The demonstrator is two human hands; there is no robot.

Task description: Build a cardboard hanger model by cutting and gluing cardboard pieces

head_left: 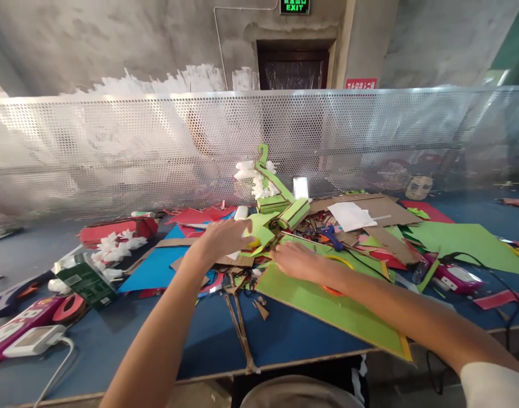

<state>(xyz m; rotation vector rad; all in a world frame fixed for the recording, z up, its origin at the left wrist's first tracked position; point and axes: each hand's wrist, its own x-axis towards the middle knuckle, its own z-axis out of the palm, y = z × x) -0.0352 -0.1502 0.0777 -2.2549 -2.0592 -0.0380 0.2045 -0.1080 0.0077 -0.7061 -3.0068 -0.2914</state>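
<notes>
My left hand [227, 241] reaches over the scraps in the middle of the table, its fingers curved but apart. Its fingertips are at the edge of a cut piece of light green paper [262, 228]; a firm hold on it does not show. My right hand [296, 260] is closed, knuckles up, over the left end of a large green board [314, 303]. What its fingers hold, if anything, is hidden. Just beyond both hands stands a green cardboard construction [280, 184] with a hooked top and box-like base parts. White pleated pieces [259, 184] stand behind it.
A blue glue gun [332, 237] lies among scraps right of my hands. A yellow-orange looped thing [342, 262] shows by my right forearm. Blue sheet [157, 269], green box [87, 280], white-pleated red piece [118, 229] lie left. A perforated metal screen [157, 147] borders the back.
</notes>
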